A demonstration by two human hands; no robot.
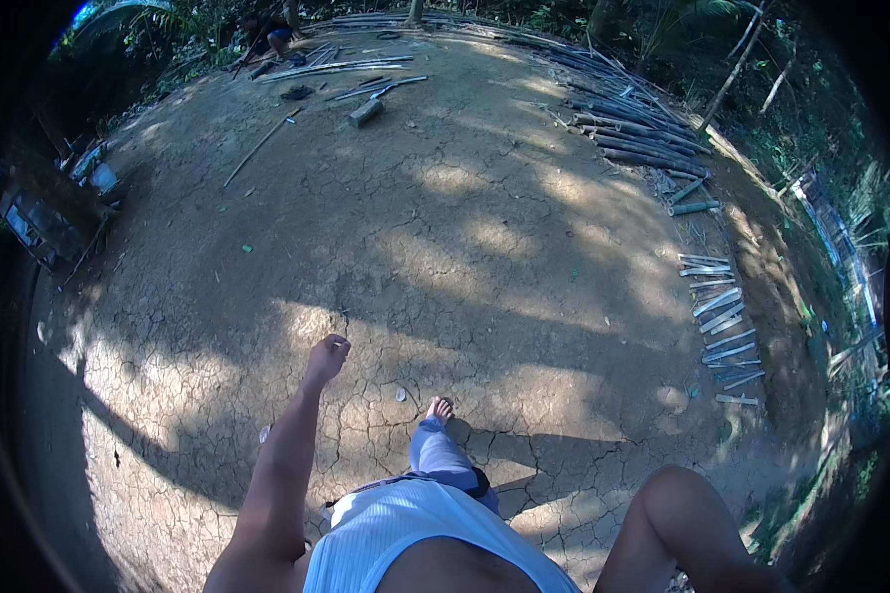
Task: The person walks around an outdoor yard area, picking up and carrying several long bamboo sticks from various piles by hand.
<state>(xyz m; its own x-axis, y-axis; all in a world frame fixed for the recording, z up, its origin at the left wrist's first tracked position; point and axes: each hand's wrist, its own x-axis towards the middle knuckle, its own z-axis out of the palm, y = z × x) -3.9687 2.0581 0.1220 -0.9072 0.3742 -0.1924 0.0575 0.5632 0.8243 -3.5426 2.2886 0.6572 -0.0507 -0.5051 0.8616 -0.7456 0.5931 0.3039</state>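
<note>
My left hand (328, 358) hangs out in front of me over cracked earth, its fingers curled closed. A small pale spot shows at the fingertips; what it is I cannot make out. On the right side only my bent arm (674, 499) comes into the picture, and my right hand is out of sight. One bare foot (440, 408) is forward on the ground below my blue trouser leg (437, 450). Neither arm is close to the bamboo lying around the yard.
Dark bamboo poles (648, 138) lie stacked at the far right. Short split bamboo pieces (722, 314) form a row nearer on the right. Ahead lie a block (366, 113), split strips (341, 67) and a thin stick (255, 156). Another person (275, 38) crouches far left.
</note>
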